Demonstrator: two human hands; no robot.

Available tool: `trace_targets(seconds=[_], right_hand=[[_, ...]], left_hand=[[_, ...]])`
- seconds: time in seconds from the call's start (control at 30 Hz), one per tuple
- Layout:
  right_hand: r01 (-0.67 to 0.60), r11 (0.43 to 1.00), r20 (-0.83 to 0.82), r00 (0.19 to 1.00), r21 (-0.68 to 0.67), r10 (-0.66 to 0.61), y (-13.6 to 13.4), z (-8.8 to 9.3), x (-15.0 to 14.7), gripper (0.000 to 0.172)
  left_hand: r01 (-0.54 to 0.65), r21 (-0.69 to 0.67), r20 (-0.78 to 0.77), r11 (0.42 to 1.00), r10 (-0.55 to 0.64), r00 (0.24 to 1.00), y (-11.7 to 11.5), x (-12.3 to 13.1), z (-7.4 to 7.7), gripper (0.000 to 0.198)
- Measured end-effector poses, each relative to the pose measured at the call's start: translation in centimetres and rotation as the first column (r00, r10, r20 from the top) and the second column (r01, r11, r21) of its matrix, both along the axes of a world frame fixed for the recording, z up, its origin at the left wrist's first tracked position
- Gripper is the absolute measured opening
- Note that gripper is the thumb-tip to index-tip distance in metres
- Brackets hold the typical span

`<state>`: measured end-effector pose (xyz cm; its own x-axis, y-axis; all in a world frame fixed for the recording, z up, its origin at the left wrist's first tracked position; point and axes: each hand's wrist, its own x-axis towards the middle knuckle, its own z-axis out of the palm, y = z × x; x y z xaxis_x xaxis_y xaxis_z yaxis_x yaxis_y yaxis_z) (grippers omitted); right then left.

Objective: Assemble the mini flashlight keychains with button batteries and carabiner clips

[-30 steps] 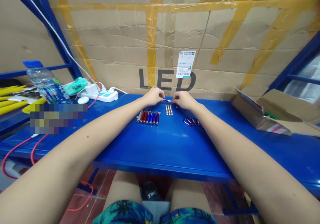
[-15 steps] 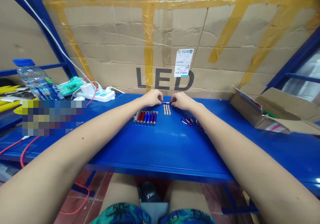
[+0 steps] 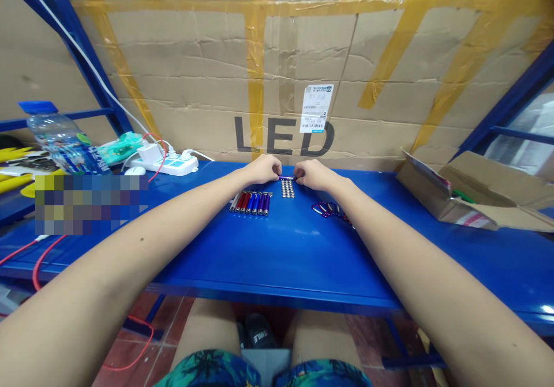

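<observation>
My left hand (image 3: 265, 169) and my right hand (image 3: 312, 173) are at the far side of the blue table, fingertips pinched at the two ends of a slim purple flashlight tube (image 3: 286, 177). The tube lies crosswise, just behind a neat block of small silver button cells (image 3: 288, 189). To the left, several slim metal flashlights (image 3: 251, 203) form a row: silver, red, blue and purple. Beside my right forearm lies a cluster of coloured carabiners (image 3: 331, 209), partly covered by the arm.
An open cardboard box (image 3: 450, 194) stands at the right. On the left are a water bottle (image 3: 64, 139), a white power strip (image 3: 173, 164) and red cables (image 3: 41, 260). A big taped carton (image 3: 194, 75) marked LED walls off the back.
</observation>
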<state>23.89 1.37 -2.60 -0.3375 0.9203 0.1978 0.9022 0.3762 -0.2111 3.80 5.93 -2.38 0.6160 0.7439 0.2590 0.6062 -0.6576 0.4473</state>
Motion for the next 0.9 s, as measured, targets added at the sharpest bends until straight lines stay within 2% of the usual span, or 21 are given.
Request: trace_targets(seconds=[0.27,0.37,0.5,0.57,0.63,0.77,0.9], right_hand=[[-0.007,1.0,0.015,1.0,-0.013,0.008,0.0,-0.2,0.2,0.02],[-0.01,1.0,-0.006,1.0,0.011,0.01,-0.2,0.0,0.5,0.025],[-0.007,0.992,-0.029,1.0,0.125,0.011,-1.9,1.4,0.3,0.02],[-0.065,0.991,-0.019,0.998,0.116,0.067,-3.6,2.2,-0.4,0.02],[-0.151,0.987,-0.016,0.988,0.053,0.152,-5.7,2.8,-1.5,0.02],[-0.351,0.936,-0.066,0.935,-0.029,0.348,-9.1,2.6,-4.0,0.028],[-0.377,0.925,-0.088,0.924,-0.048,0.372,-10.0,1.9,-5.2,0.033]], left_hand=[[-0.023,-0.047,0.021,0.999,0.024,0.999,-0.3,-0.3,0.2,0.013],[-0.022,0.008,0.031,1.0,0.022,0.999,-1.1,-1.0,0.8,0.013],[0.006,0.093,0.019,0.996,-0.007,1.0,-3.1,-3.0,1.7,0.013],[0.013,0.105,-0.001,0.994,-0.013,1.0,-4.2,-4.1,1.9,0.015],[0.011,0.103,-0.004,0.995,-0.011,1.0,-5.0,-5.1,1.9,0.015],[-0.054,0.159,0.054,0.986,0.046,0.997,-5.6,-6.1,1.9,0.016],[-0.14,0.273,0.075,0.952,0.125,0.989,-5.9,-5.8,1.9,0.018]])
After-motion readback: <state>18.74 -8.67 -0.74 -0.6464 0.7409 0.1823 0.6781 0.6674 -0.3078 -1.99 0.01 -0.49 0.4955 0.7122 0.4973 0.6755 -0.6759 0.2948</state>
